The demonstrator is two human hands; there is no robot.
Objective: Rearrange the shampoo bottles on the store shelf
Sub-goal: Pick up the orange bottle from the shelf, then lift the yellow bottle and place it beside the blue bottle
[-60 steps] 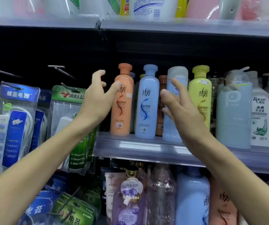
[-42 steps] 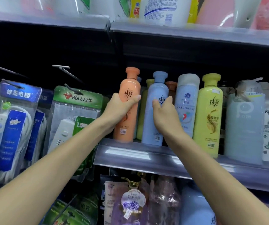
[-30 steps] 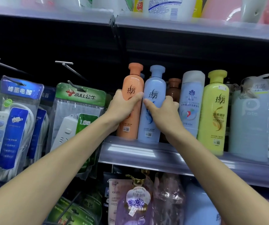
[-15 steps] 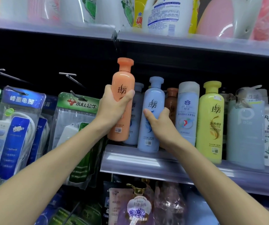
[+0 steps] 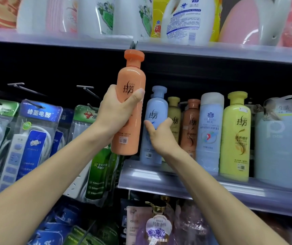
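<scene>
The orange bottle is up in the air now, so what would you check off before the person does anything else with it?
1. Left hand grip on the orange bottle: wrapped around its middle, ok.
2. Bottle lifted off the shelf: ok, upright.
3. Cap against the upper shelf edge: looks very near, cannot tell.
4. Right hand on the blue bottle, which stands on the shelf: ok.
5. Free spot at the shelf's left end: ok.
6. Cap closed tight: cannot tell.
</scene>
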